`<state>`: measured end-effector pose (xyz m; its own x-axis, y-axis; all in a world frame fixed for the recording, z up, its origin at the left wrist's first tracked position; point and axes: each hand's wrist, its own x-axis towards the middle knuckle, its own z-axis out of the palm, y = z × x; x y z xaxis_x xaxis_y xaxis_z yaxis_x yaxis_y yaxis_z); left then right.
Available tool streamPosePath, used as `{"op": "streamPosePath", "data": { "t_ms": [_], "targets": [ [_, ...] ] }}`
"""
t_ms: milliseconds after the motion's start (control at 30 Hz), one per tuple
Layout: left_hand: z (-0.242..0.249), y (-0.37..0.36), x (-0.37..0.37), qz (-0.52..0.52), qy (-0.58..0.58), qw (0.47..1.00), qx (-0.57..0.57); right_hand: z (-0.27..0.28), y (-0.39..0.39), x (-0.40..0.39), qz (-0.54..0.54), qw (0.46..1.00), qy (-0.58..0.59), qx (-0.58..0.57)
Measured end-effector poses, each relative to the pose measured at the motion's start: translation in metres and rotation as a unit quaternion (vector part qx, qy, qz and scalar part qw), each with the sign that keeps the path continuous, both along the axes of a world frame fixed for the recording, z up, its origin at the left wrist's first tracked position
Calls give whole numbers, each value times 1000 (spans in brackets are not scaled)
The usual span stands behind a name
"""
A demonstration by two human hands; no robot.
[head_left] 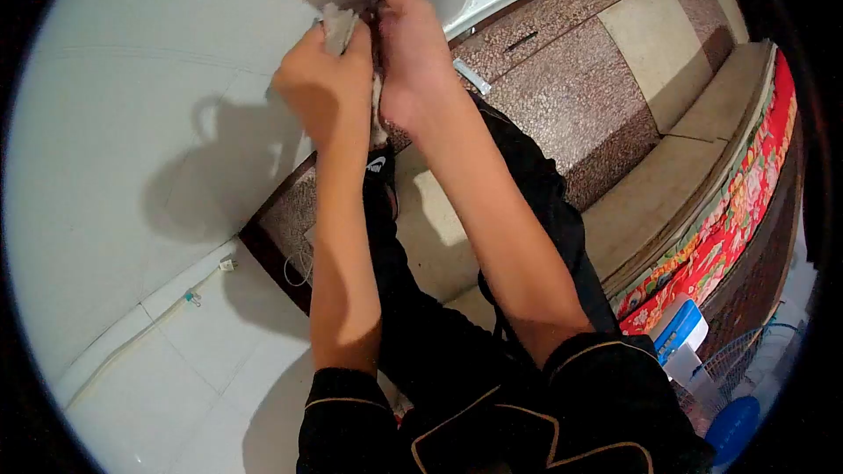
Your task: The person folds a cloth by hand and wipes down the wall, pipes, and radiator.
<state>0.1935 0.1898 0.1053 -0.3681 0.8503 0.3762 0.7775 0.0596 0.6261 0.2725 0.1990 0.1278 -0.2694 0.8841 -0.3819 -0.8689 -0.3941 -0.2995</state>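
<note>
My left hand [325, 79] is closed around a crumpled greyish-beige cloth [339, 28], which pokes out above the fingers. A strip of similar cloth hangs lower between my wrists. Close on its right is my right hand [414, 48], thumb pointing up towards a white panel. Its other fingers are turned away and hidden, so their grip does not show. Something dark lies between the two hands, too shaded to make out. Both hands are near the corner where the white wall [114, 114] meets the white panel.
Below are my legs in black trousers and a black shoe [378, 167]. Speckled and beige floor tiles [580, 88] stretch right to a padded seat with red floral fabric [746, 219]. A cable with a plug [228, 265] runs along the lower left. A blue-and-white box [680, 331] is lower right.
</note>
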Motion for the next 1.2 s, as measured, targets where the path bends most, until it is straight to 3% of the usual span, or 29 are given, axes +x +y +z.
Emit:
{"op": "streamPosePath", "data": {
  "t_ms": [100, 167, 200, 300, 367, 400, 433, 500, 533, 600, 633, 700, 833, 933, 1000, 1033, 1100, 1200],
  "targets": [
    [7, -3, -8, -35, -17, 997, 60, 13, -5, -7, -4, 999, -29, 25],
    [8, -1, -13, -70, -90, 990, 83, 7, -2, -12, -3, 1000, -11, 13],
    [7, -3, -16, -70, -25, 994, 74, 5, 0, -12, 3, 999, -20, 32],
    [1, -4, -16, -55, -55, 995, 55, -7, -1, -9, 16, 997, -58, 38],
    [-9, -5, -18, -49, -51, 994, 77, -36, -2, -14, -13, 952, -299, 71],
    [-12, -3, -19, -42, -49, 993, 100, -44, -11, -11, -14, 952, -296, 72],
    [-13, -2, -19, -40, -46, 993, 100, -48, -26, -2, -33, 885, -443, 140],
    [-15, -7, -18, -26, -94, 988, 117, -53, -37, 8, -43, 792, -574, 204],
    [-15, -11, -16, -25, -92, 989, 111, -53, -38, 11, -15, 811, -553, 190],
    [-13, -12, -11, 0, -106, 990, 94, -43, -39, 18, 66, 905, -399, 136],
    [-15, -10, -13, -1, -102, 990, 95, -32, -36, 21, 65, 906, -396, 138],
    [-18, -8, -16, 7, -56, 994, 89, -18, -35, 24, 158, 969, -178, 68],
    [-12, -13, -19, -12, -19, 998, 58, -24, -18, 19, 212, 973, -74, 46],
    [-16, -16, -35, -151, -93, 982, 63, -21, -16, 27, 260, 965, -8, 39],
    [-15, -19, -35, -157, -201, 966, -48, -30, -8, 25, 264, 963, 39, 38],
    [-17, -18, -37, -158, -203, 965, -48, -35, -3, 22, 272, 957, 90, 37],
    [-21, -18, -41, -225, -202, 943, -140, -42, 3, 13, 261, 961, 87, 1],
    [-25, -20, -37, -200, -193, 937, -211, -45, 12, 11, 239, 966, 88, -36]
  ]
}}
